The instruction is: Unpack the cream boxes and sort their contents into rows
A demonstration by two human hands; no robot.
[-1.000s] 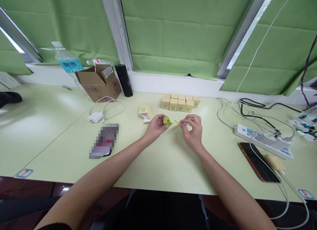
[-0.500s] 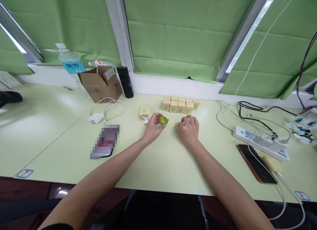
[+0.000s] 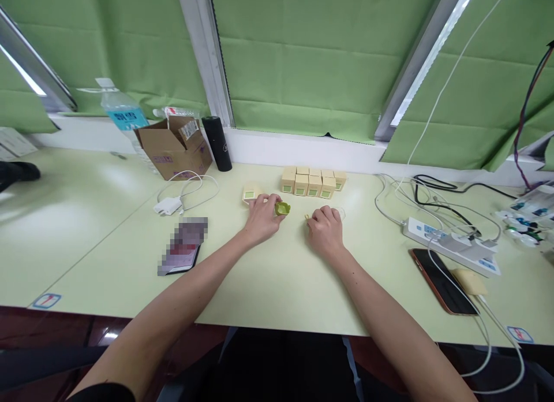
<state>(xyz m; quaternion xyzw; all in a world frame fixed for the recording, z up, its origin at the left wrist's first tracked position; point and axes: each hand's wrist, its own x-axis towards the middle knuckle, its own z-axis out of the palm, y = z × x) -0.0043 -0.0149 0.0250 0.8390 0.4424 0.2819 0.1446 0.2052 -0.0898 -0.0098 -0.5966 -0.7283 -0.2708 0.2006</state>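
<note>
My left hand point(image 3: 262, 218) is closed on a small olive-green cup-shaped piece point(image 3: 283, 208) with an uneven rim, its opening facing up toward me. Just behind the fingers stands a single small cream box point(image 3: 250, 192) with a green square on it, its lower part hidden by the hand. My right hand point(image 3: 324, 229) rests low over the table, fingers pinched together. A tiny yellow tip point(image 3: 307, 216) pokes out from its fingertips; what it belongs to is hidden. A thin pale loop point(image 3: 342, 213) shows beside the right knuckles.
Several small cream boxes point(image 3: 307, 183) stand in rows behind my hands. At left are a phone point(image 3: 184, 256), a charger point(image 3: 168, 205), a cardboard box point(image 3: 182, 153) and a black flask point(image 3: 217, 143). A power strip point(image 3: 450, 246) and another phone point(image 3: 441, 280) lie at right among cables.
My left hand has turned palm-down and shifted slightly left, still holding the green piece, and now covers more of the single box. My right hand has moved slightly; the yellow tip shows more clearly.
</note>
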